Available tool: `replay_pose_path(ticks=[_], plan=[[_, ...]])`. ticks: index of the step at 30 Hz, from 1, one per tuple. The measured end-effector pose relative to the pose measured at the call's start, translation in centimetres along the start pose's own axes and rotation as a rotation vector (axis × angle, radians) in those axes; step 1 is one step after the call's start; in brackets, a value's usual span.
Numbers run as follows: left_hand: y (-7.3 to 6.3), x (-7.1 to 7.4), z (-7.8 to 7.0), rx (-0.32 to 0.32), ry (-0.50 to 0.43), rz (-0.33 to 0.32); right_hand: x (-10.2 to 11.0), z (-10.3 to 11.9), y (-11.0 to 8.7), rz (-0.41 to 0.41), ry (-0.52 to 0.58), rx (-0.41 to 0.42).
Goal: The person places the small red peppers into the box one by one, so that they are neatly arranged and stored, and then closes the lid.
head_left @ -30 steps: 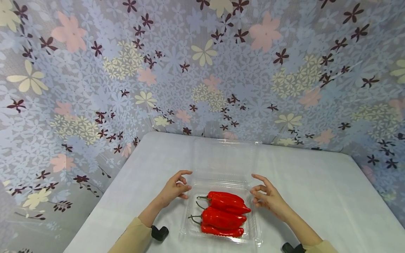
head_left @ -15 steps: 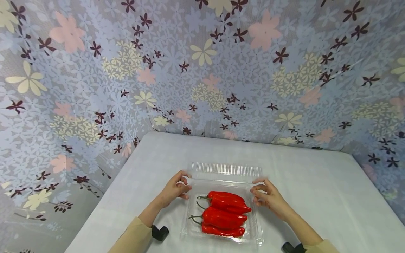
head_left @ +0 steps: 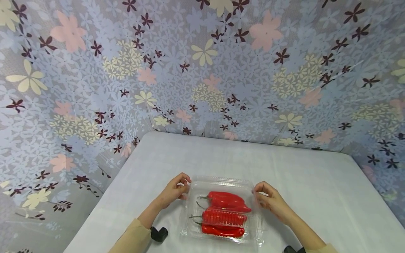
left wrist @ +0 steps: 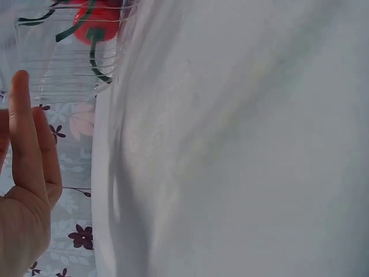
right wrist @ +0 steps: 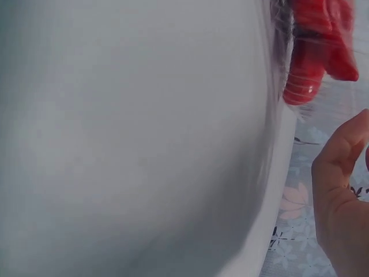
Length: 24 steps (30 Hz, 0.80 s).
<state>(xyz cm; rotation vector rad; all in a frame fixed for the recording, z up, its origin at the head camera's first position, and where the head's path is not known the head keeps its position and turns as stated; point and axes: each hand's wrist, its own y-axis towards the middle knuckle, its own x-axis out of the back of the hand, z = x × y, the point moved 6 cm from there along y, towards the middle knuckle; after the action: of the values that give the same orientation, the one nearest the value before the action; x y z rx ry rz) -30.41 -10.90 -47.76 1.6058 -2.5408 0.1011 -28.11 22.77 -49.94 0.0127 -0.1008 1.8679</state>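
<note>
A clear plastic clamshell box lies on the table, holding several red peppers with green stems. Its hinged lid is folded over them, with a ridged edge crossing the middle pepper. At the lid's left far corner is my left hand, fingertips at the plastic. My right hand has its thumb and index finger at the right side. Both hands' fingers are bent lightly in the head view. In the left wrist view, red peppers show through the ribbed wall; long straight fingers reach toward it.
The table has a white cloth, and flower-patterned wallpaper rises behind it. A black wrist mount is on the left forearm, and another is on the right one.
The lid has swung from open at the far side, toward me and down over the peppers. My right hand's fingers have bent in slightly. The box and peppers stay in place.
</note>
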Motion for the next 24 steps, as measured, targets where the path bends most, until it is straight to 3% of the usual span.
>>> replay_pose_path(ticks=[4,11,21,24], plan=[[-1.4,-0.1,-1.1,0.032,0.044,0.006,-0.2,0.2,-1.1,0.031,-0.018,-0.022],[-2.6,0.3,0.6,0.111,0.032,0.030,-0.4,0.9,-3.7,0.059,-0.090,-0.091],[-5.3,-0.5,-0.8,0.177,0.047,0.065,-1.6,2.0,-6.7,0.104,-0.096,-0.055],[-6.1,-1.0,-0.9,0.188,0.059,0.079,-2.0,1.7,-7.5,0.110,-0.089,-0.091]])
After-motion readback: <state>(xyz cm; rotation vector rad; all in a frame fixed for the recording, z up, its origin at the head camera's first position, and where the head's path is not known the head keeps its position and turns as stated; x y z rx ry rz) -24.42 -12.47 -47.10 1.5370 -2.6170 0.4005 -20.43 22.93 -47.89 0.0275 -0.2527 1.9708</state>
